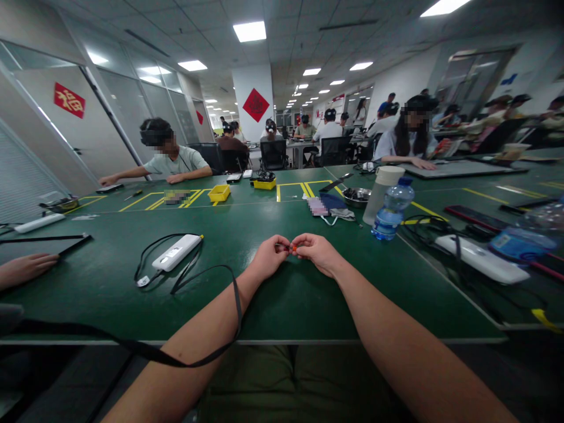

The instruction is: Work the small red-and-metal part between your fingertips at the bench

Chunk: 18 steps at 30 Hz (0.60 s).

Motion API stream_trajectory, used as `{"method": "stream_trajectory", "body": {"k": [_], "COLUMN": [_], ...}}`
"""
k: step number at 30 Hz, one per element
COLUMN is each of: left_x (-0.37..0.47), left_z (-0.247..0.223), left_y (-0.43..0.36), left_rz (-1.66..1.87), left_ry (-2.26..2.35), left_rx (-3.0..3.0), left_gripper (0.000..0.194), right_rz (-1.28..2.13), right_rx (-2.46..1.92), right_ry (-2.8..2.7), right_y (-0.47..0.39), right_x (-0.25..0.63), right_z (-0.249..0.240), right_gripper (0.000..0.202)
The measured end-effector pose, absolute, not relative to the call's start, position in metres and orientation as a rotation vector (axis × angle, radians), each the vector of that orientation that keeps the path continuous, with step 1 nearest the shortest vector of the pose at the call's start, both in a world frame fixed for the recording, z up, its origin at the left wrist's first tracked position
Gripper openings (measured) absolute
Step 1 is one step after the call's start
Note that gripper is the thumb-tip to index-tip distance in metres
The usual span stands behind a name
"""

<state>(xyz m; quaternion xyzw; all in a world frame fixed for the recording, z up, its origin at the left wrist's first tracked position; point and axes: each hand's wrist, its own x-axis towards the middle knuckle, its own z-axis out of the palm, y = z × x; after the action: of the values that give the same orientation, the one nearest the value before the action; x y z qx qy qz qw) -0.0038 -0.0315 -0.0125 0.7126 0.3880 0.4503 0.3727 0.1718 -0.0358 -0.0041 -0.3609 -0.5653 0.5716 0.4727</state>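
Note:
Over the green table (286,311), my left hand (269,256) and my right hand (318,252) meet fingertip to fingertip. Pinched in the right fingers is a small orange-red piece (294,248), too small to name. Something dark and tiny shows at the left fingertips, which are closed too; what it is I cannot make out. A black strap or cable loops across my left forearm. Left of my hands lies a white power bank (177,252) with a black cord around it.
To the right stand a blue-capped water bottle (392,208), a pale tumbler (381,191) and a metal bowl (356,197). Yellow trays (219,192) sit farther back. Another white power bank (482,259) lies right among cables. A co-worker's hand (33,267) rests at the left edge.

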Motion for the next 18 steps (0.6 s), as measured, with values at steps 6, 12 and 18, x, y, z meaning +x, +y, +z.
{"method": "stream_trajectory", "body": {"k": [6,12,18], "left_x": [-0.0036,-0.0027,-0.0021], "left_z": [-0.0147,-0.0109,-0.0085], "left_y": [-0.029,-0.0328,-0.0339], "left_rz": [1.179,1.212,1.237], "left_ry": [1.014,1.022,1.009], "left_rx": [1.905,1.903,1.846], "left_gripper": [0.019,0.018,0.025], "right_rz": [1.313,1.319,1.352], "right_rx": [-0.887,-0.883,-0.908], "right_ry": [-1.446,-1.444,-1.396], "right_y": [-0.0367,-0.0365,-0.0358], "right_x": [0.171,0.1711,0.1707], "right_z": [-0.002,-0.0023,-0.0026], "right_gripper": [0.026,0.025,0.024]}}
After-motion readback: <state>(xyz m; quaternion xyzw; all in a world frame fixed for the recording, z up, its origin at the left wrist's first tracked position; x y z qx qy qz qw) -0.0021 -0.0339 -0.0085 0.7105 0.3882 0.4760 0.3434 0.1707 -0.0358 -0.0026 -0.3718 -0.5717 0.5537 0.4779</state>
